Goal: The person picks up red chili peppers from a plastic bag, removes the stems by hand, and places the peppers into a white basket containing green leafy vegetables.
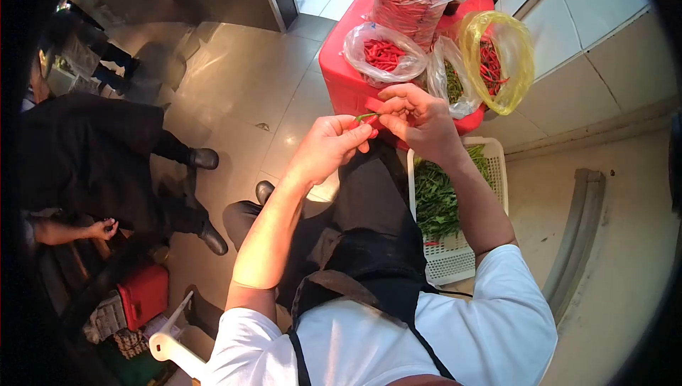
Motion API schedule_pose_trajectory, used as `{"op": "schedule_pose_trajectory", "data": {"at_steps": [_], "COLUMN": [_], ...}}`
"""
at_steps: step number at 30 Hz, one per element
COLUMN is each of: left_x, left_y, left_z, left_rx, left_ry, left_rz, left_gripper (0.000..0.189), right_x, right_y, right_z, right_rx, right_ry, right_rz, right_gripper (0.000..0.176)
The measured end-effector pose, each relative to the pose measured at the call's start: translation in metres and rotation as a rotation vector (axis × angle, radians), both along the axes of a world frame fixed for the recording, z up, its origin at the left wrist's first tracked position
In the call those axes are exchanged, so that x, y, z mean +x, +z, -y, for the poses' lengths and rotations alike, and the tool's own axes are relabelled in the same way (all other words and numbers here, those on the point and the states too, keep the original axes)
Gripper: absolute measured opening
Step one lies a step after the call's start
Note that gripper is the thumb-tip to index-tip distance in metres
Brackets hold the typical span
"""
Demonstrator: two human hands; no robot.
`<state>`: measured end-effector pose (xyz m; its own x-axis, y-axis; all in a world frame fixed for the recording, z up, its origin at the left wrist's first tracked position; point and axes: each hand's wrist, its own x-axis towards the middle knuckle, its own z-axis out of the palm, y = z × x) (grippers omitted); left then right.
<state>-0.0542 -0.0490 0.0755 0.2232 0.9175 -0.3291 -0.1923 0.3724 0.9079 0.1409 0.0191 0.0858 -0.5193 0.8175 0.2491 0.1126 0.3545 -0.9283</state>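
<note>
My left hand [332,143] is closed, its thumb and finger pinching one end of a chili pepper with a green stem [366,115]. Bits of red show at the left fingertips, partly hidden by the fingers. Close beside it, my right hand [420,121] pinches the other end of the stem between thumb and fingers. Both hands are above my lap, in front of a red plastic stool or bin [341,66]. On its top stand a clear bag of red chilies [383,55], a clear bag with green stems [452,82] and a yellow bag of red chilies [490,66].
A big clear bag of chilies [412,9] stands behind. Below right is a white basket [455,266] with leafy greens [435,197]. The tiled wall [568,87] runs along the right. At left another person in dark trousers [92,151] sits near a red box [144,296].
</note>
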Motion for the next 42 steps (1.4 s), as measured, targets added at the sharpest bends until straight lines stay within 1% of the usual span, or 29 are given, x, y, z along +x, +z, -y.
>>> {"op": "schedule_pose_trajectory", "data": {"at_steps": [1, 4, 7, 10, 13, 16, 19, 22, 23, 26, 27, 30, 33, 36, 37, 39, 42], "left_x": [0.000, 0.000, -0.001, -0.002, -0.003, -0.003, -0.004, -0.003, -0.002, 0.003, 0.005, 0.011, 0.018, 0.018, 0.013, 0.009, 0.008], "left_y": [-0.001, -0.002, -0.002, -0.001, -0.003, -0.005, -0.006, -0.012, -0.014, -0.022, -0.025, -0.033, -0.029, -0.025, -0.028, -0.030, -0.031], "left_z": [0.002, 0.002, 0.003, 0.003, 0.002, 0.003, 0.000, -0.004, -0.006, -0.011, -0.012, -0.017, -0.021, -0.029, -0.030, -0.030, -0.021], "left_rx": [0.010, 0.040, 0.041, 0.035, 0.029, -0.006, -0.049, -0.079, -0.085, -0.060, -0.043, -0.063, -0.060, -0.102, -0.091, -0.074, -0.050], "left_ry": [0.000, 0.000, -0.005, -0.014, -0.019, -0.025, -0.030, -0.038, -0.036, -0.024, -0.019, 0.064, 0.142, 0.311, 0.304, 0.296, 0.281], "left_rz": [-0.012, -0.047, -0.066, -0.064, -0.045, -0.001, 0.112, 0.202, 0.212, 0.232, 0.237, 0.297, 0.241, 0.298, 0.298, 0.316, 0.316], "left_gripper": [0.019, 0.020, 0.019, 0.019, 0.019, 0.019, 0.021, 0.025, 0.025, 0.025, 0.025, 0.027, 0.031, 0.035, 0.039, 0.040, 0.041], "right_x": [-0.001, -0.003, -0.007, -0.010, -0.009, -0.009, -0.004, 0.002, 0.003, 0.002, 0.000, -0.003, -0.013, -0.010, -0.009, -0.011, -0.012], "right_y": [0.000, -0.001, 0.006, 0.002, -0.007, -0.018, -0.009, -0.028, -0.034, -0.033, -0.030, -0.044, -0.050, -0.035, -0.040, -0.044, -0.044], "right_z": [0.002, 0.002, 0.006, 0.006, 0.004, 0.003, 0.006, 0.002, 0.004, 0.008, 0.011, 0.010, 0.004, -0.020, -0.038, -0.083, -0.103], "right_rx": [0.029, 0.016, 0.013, 0.025, -0.111, -0.361, -0.483, -0.383, -0.380, -0.443, -0.429, -0.348, -0.383, -0.255, -0.164, -0.004, 0.303], "right_ry": [0.001, -0.005, 0.003, -0.006, 0.024, 0.092, 0.079, 0.142, 0.171, 0.216, 0.223, 0.136, 0.030, -0.203, -0.265, -0.332, -0.400], "right_rz": [0.023, 0.024, 0.085, 0.043, 0.005, -0.207, -0.267, -0.300, -0.367, -0.411, -0.458, -0.352, -0.447, -0.186, -0.194, -0.081, 0.134], "right_gripper": [0.031, 0.032, 0.032, 0.031, 0.031, 0.027, 0.027, 0.027, 0.027, 0.024, 0.024, 0.024, 0.018, 0.010, 0.012, 0.017, 0.027]}}
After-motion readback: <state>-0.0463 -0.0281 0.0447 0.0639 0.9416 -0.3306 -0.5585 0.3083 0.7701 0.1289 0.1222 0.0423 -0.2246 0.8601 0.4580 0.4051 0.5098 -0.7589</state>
